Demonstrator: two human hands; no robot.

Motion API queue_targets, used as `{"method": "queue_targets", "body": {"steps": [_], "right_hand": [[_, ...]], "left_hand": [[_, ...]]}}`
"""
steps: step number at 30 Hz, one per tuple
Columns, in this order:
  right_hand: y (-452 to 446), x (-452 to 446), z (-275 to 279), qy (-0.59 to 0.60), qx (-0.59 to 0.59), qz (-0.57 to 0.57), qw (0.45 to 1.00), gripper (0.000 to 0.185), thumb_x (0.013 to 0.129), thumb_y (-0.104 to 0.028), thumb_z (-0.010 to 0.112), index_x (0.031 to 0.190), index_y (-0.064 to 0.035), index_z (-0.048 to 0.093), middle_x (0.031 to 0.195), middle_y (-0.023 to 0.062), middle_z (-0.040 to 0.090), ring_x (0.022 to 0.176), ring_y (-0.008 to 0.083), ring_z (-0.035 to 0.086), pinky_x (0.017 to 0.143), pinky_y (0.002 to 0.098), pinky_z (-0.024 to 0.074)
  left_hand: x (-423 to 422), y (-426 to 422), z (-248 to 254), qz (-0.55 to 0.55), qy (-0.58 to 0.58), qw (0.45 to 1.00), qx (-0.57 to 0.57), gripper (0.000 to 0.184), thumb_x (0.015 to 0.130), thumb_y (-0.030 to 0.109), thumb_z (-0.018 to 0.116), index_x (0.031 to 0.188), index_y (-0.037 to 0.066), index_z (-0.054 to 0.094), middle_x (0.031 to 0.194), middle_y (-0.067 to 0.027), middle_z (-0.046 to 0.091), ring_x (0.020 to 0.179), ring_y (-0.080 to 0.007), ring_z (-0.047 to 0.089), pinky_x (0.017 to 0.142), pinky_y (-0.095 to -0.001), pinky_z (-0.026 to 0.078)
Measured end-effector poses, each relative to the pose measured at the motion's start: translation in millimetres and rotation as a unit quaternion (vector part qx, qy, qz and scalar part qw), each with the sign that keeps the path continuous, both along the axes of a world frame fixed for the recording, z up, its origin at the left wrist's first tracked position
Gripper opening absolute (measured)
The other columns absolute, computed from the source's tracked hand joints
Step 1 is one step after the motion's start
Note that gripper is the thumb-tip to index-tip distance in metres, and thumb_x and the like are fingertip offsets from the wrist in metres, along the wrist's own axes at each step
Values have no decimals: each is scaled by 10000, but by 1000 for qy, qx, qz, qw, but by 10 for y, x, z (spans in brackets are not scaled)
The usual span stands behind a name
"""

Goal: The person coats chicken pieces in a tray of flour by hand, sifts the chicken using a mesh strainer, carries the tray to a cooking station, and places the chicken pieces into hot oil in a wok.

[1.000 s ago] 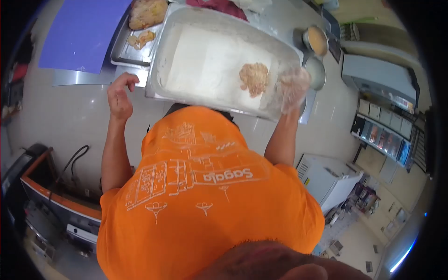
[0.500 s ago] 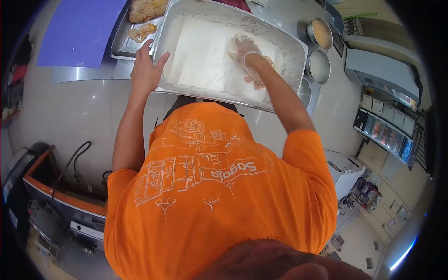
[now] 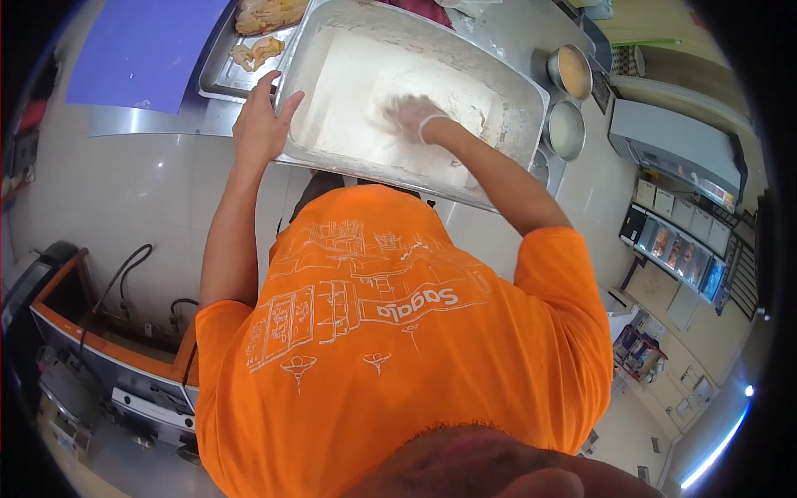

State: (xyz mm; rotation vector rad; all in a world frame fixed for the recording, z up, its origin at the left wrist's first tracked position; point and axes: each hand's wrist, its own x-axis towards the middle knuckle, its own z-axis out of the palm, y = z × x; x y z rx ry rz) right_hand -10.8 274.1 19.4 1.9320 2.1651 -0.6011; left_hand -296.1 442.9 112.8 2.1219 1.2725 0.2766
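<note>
On a metal table (image 3: 508, 35), a broad pan (image 3: 513, 90), likely stiff, weighty and best gripped by its rim, carries a bed of white powder (image 3: 349, 91) that should prove soft, loose and easily scooped. A left hand (image 3: 261, 126) rests at the pan's left edge, thumb and fingers spread wide; a gloved right hand (image 3: 418, 119) meets the powder, its blurred fingers impossible to read.

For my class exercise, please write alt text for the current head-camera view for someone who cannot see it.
A gloved right hand is in white powder inside a metal pan, with the left hand at its left edge. Pieces of food lie on a tray at left; the person wears an orange shirt.
</note>
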Motion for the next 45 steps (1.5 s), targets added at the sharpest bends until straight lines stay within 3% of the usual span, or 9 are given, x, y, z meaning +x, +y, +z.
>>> {"method": "queue_targets", "body": {"steps": [7, 11, 17, 19, 30, 35, 38, 40, 45], "right_hand": [[-351, 1485, 427, 110, -263, -211, 935, 401, 918, -294, 610, 1254, -75, 627, 1296, 210, 577, 1168, 329, 570, 1004, 439, 432], [-822, 1828, -777, 23, -115, -395, 911, 344, 967, -279, 530, 1202, -55, 641, 1130, 220, 638, 1037, 336, 611, 911, 449, 464], [-279, 978, 470, -46, -141, -68, 987, 407, 994, -330, 479, 1247, -44, 619, 1191, 222, 658, 1027, 360, 647, 917, 449, 488], [-758, 1516, -193, 122, -115, -299, 939, 400, 988, -312, 495, 1258, -43, 616, 1169, 203, 676, 1011, 343, 660, 901, 433, 500], [-532, 1147, -163, 241, 22, -481, 843, 433, 985, -356, 481, 1221, -33, 646, 1149, 167, 683, 964, 315, 659, 910, 401, 501], [-201, 1041, -614, -129, -8, -272, 954, 282, 896, -200, 507, 1034, -42, 695, 1073, 235, 680, 1001, 372, 660, 881, 457, 519], [134, 220, 99, 38, -66, -96, 992, 310, 864, -249, 571, 1089, -53, 655, 1110, 228, 653, 1022, 367, 638, 913, 459, 496], [-153, 394, -78, 270, -2, -163, 949, 368, 894, -304, 572, 1170, -71, 642, 1131, 226, 643, 1038, 364, 620, 940, 444, 477], [-907, 887, 11, 106, -204, -400, 887, 499, 994, -412, 496, 1284, -19, 600, 1290, 216, 613, 1201, 270, 564, 1044, 372, 414]], "left_hand": [[-22, 15, -29, 0, -8, 1000, -11, 604, 921, 472, 624, 1374, 94, 497, 1271, -184, 618, 1148, -340, 607, 942, -444, 482], [-20, 12, -51, 6, -25, 1000, -4, 604, 906, 458, 656, 1364, 92, 512, 1232, -198, 637, 1115, -356, 618, 921, -429, 485], [-6, 28, -43, -5, -14, 1000, -26, 590, 921, 447, 629, 1370, 86, 503, 1268, -202, 617, 1148, -366, 604, 939, -449, 484], [-14, 27, -97, -12, -16, 1000, -15, 586, 921, 438, 632, 1367, 80, 505, 1261, -206, 620, 1137, -373, 607, 934, -451, 486], [-5, 51, -110, -20, -18, 999, -18, 595, 929, 415, 630, 1372, 43, 490, 1238, -239, 622, 1123, -406, 604, 937, -464, 479], [-14, 61, -185, -25, -40, 999, -25, 598, 928, 408, 635, 1371, 34, 491, 1247, -238, 618, 1127, -407, 601, 943, -462, 475], [-10, 59, -144, -21, -22, 999, -28, 598, 926, 401, 637, 1370, 28, 493, 1256, -233, 615, 1136, -401, 598, 953, -455, 472], [-17, 60, -148, -21, -24, 999, -31, 596, 926, 398, 639, 1367, 23, 495, 1259, -232, 614, 1140, -399, 596, 954, -454, 471], [-22, 47, -146, -19, -29, 999, -35, 596, 925, 395, 641, 1361, 15, 498, 1258, -233, 614, 1139, -396, 597, 955, -452, 471]]}}
